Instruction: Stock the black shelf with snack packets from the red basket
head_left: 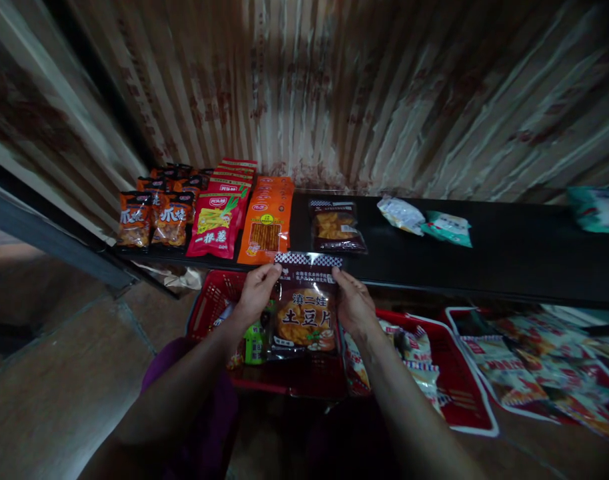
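Note:
Between my two hands hangs a dark bag of potato chips [304,317], upright, with its printed front toward me and a checkered strip along the top. My left hand [258,293] pinches its upper left edge, and my right hand [353,300] pinches the upper right edge. The bag is just in front of the black shelf [384,263], above a red basket [289,387]. A similar dark chip bag [335,227] lies on the shelf behind it. Left of that bag, an orange snack packet [267,223] stands in a row.
Red-pink packets [218,220] and small black-orange packets [170,217] line the shelf's left end. White [402,215] and teal packets [448,228] lie farther right. Below are another red basket [467,380] and a white-rimmed basket of snack bags [509,367]. A corrugated wall [334,93] rises behind.

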Demonstrator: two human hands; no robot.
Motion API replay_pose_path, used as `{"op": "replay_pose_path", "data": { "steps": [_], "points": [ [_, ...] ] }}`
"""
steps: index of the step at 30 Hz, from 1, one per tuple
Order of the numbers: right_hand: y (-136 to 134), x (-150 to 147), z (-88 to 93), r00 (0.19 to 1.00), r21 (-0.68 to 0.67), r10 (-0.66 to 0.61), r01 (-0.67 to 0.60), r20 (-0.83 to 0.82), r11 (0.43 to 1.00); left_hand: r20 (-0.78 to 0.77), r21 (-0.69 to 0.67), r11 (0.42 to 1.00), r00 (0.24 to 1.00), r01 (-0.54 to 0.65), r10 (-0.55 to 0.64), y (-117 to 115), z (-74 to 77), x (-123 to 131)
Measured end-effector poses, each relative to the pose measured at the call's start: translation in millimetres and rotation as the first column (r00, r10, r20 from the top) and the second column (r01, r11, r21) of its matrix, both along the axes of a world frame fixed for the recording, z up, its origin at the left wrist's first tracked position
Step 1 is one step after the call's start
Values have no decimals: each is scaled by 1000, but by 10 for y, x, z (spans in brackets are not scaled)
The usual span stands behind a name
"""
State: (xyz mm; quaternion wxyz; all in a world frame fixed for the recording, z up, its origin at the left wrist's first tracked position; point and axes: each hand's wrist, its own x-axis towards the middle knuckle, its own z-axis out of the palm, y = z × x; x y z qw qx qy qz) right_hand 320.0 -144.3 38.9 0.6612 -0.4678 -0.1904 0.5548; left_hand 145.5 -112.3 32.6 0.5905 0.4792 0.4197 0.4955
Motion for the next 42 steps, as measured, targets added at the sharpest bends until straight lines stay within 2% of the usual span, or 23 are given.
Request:
{"op": "replay_pose_path", "data": {
  "steps": [2, 5, 11, 15, 20, 27, 31, 34, 37, 42],
  "points": [
    [10, 21, -4, 999, -1, -44, 44, -17, 999, 47, -12, 997, 996, 72, -71, -5, -11, 9],
    [36, 62, -6, 991, -22, -122, 121, -59, 992, 30, -47, 978, 979, 204, -203, -37, -2, 4],
    [80, 177, -22, 952, -80, -297, 291, -78, 953, -7, -115, 899, 905, 421, -425, -120, 46, -38],
    [90, 273, -40, 936, -63, -348, 345, -56, 937, 30, -143, 864, 874, 483, -484, -144, 19, -49],
    [99, 342, -64, 924, -86, -373, 367, -78, 926, 81, -230, 850, 880, 474, -468, -162, -34, -30],
    [118, 372, -112, 938, -31, -345, 344, -44, 938, 73, -165, 878, 893, 450, -444, -172, -63, -18],
    [72, 331, -20, 973, 15, -229, 230, -36, 973, 31, -121, 914, 922, 387, -387, -151, -68, -24],
    [18, 259, 57, 997, 15, -78, 77, 0, 997, 45, -95, 942, 947, 321, -318, -115, -37, -19],
    [-20, 187, 82, 996, 11, 83, -84, 14, 996, 113, -94, 970, 971, 223, -212, -75, 0, -9],
    [-30, 154, 41, 984, -8, 176, -175, 6, 984, 164, -107, 994, 986, 35, -17, -23, 6, 1]
  ]
}}
